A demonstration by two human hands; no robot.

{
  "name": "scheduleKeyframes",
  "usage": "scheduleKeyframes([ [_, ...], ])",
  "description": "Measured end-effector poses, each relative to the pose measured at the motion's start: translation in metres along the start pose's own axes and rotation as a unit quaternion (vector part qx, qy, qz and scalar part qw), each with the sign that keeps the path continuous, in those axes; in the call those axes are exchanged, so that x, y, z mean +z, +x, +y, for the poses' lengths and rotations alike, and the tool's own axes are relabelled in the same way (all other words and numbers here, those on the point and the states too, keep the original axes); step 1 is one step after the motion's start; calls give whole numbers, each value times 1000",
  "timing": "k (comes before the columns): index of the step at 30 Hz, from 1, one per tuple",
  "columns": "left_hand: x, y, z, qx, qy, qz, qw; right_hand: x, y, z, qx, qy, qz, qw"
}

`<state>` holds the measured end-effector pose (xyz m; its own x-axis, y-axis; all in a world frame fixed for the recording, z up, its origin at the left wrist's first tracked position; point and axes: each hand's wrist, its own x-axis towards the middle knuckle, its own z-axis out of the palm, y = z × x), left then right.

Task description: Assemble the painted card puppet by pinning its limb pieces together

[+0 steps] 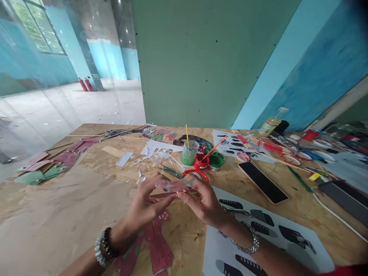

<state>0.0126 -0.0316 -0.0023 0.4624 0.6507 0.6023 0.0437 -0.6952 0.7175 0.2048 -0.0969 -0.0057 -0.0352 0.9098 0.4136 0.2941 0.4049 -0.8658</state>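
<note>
The cut-out (158, 247) is dusty pink, the printed sheet (221, 244) black-and-white.

What we saw, R & bg

We had a blk-screened phone (263, 182) lying flat, white cable (339, 218) to its R, bottle (269, 124) farther back. Beyond, we saw a green panel (195, 65), 2 red extinguishers (82, 84) & a window (36, 27), top L.

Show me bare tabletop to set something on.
Tan wooden tabletop lies bare front left, between the pink and green cutouts and the left hand; a smaller patch borders the near white printed sheet and white cable. Crowded: around the clear plastic cup and far right.
</note>
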Motion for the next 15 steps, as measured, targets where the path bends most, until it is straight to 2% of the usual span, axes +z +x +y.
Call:
scheduleKeyframes([
  [3,2,0,-5,-155,-38,-17,987,3,3,4,96,82,-5,992],
  [5,2,3,-8,-213,-68,-48,973,4,6,6,117,120,-4,986],
  [8,2,8,-11,-266,-87,-83,956,5,10,10,135,152,2,979],
  [12,2,11,-14,-321,-95,-88,938,7,13,13,146,179,12,973],
  [15,0,12,-15,-338,-95,-91,932,7,15,15,147,176,16,973],
])
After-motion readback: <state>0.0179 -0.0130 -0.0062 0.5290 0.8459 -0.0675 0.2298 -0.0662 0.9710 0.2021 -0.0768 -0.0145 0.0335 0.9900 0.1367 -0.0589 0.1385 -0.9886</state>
